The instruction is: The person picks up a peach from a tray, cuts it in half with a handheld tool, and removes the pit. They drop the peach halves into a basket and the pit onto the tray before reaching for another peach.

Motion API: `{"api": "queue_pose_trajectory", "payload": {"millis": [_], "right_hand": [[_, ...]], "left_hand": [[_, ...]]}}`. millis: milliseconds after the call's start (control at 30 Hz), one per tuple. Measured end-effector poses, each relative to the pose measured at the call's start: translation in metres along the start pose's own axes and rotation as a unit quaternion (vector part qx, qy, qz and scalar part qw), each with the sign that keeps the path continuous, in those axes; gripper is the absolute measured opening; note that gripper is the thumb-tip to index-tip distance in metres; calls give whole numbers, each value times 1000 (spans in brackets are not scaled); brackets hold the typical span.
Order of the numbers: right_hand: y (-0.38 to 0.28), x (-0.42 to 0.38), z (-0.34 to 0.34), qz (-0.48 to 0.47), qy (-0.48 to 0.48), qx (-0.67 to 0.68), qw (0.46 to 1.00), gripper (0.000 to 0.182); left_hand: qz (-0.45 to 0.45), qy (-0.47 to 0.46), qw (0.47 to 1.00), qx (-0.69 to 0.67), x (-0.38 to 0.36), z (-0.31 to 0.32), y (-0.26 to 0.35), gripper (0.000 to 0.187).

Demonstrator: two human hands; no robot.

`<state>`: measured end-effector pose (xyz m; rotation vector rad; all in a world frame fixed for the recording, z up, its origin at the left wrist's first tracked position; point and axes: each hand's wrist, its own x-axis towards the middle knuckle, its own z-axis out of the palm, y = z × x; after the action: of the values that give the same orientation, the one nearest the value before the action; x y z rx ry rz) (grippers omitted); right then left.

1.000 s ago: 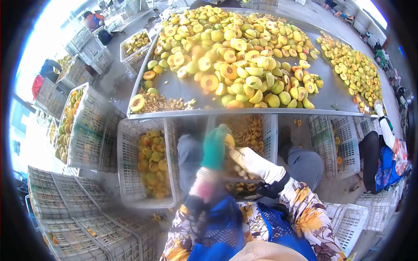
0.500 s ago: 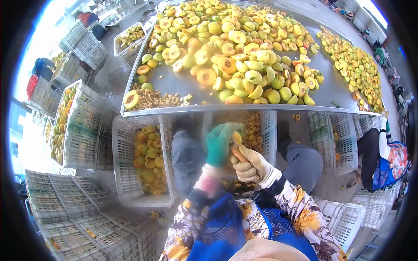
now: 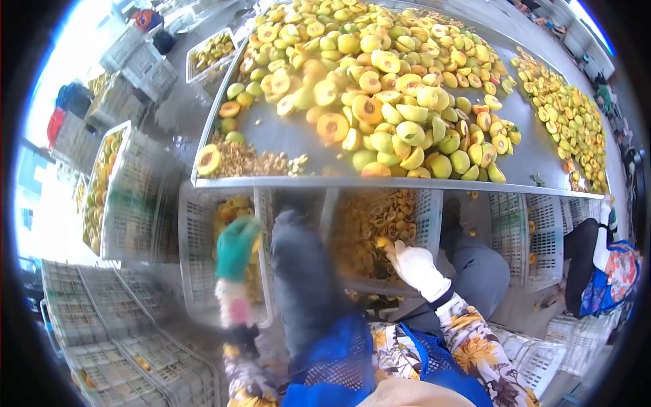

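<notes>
My left hand (image 3: pixel 237 249), in a green glove, is over the left crate (image 3: pixel 186 271) of peach halves. Its fingers are curled, and a yellow strip of what looks like a peach half (image 3: pixel 257 243) shows at their edge; motion blurs it. My right hand (image 3: pixel 419 270), in a pale glove, is closed above the middle crate (image 3: pixel 427 216), which holds cut peach scraps (image 3: pixel 380 214). A small orange-yellow piece (image 3: pixel 383 242) shows at its fingertips. The wooden-handled tool seen in it earlier is now hidden by the glove.
A metal table (image 3: pixel 291 142) in front bears a big heap of halved peaches (image 3: pixel 380 61), with pits (image 3: pixel 251 161) at its near left corner. Stacked crates (image 3: pixel 102 292) stand at left, others at right. Another person (image 3: pixel 614 264) sits at the far right.
My hands were together in front of me, the left holding a yellow fruit piece against the tool. Now the left has swung left over its crate, and the right has moved slightly right and down.
</notes>
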<state>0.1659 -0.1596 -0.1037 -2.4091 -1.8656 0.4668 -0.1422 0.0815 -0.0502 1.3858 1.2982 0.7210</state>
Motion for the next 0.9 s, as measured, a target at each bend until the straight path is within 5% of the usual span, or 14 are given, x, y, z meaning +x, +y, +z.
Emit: {"api": "queue_pose_trajectory", "payload": {"millis": [33, 100, 167, 233, 300, 367, 433, 500, 567, 633, 700, 767, 833, 900], "right_hand": [[1, -2, 9, -3, 156, 145, 977, 28], [4, -3, 15, 85, 99, 169, 977, 23], [7, -5, 44, 88, 41, 144, 985, 21], [8, -7, 52, 47, 158, 235, 958, 21], [6, -7, 35, 59, 186, 317, 928, 19], [21, -16, 58, 124, 114, 348, 922, 26], [25, -17, 47, 189, 41, 442, 876, 33], [2, -24, -4, 252, -40, 591, 766, 39], [-8, -27, -8, 269, -41, 609, 745, 39], [-13, -30, -20, 253, -58, 590, 764, 35], [-10, -33, -5, 173, 1, 513, 841, 35], [-12, -38, -8, 129, 45, 481, 866, 35], [-12, -43, -22, 119, 70, 502, 854, 36], [-10, -45, -38, 130, 33, 525, 840, 37]], "left_hand": [[73, -36, 904, 420, 0, -18, 10, 21], [268, -35, 812, 517, 3, -12, 42, 25], [305, -43, 868, 390, 23, 32, 83, 27], [272, -91, 910, 299, 67, 80, 101, 32], [229, -85, 902, 356, 117, 132, 111, 45], [281, 9, 874, 396, 178, 179, 77, 63], [228, -30, 861, 454, 185, 206, 80, 74], [243, -25, 843, 480, 179, 215, 82, 63], [244, -42, 841, 481, 162, 206, 90, 58], [282, -22, 872, 400, 157, 194, 73, 52], [274, -38, 899, 340, 146, 178, 64, 49], [204, -65, 976, 41, 124, 168, 64, 41], [42, -143, 932, -331, 94, 154, 74, 44], [-33, -189, 851, -490, 56, 139, 78, 45]]}}
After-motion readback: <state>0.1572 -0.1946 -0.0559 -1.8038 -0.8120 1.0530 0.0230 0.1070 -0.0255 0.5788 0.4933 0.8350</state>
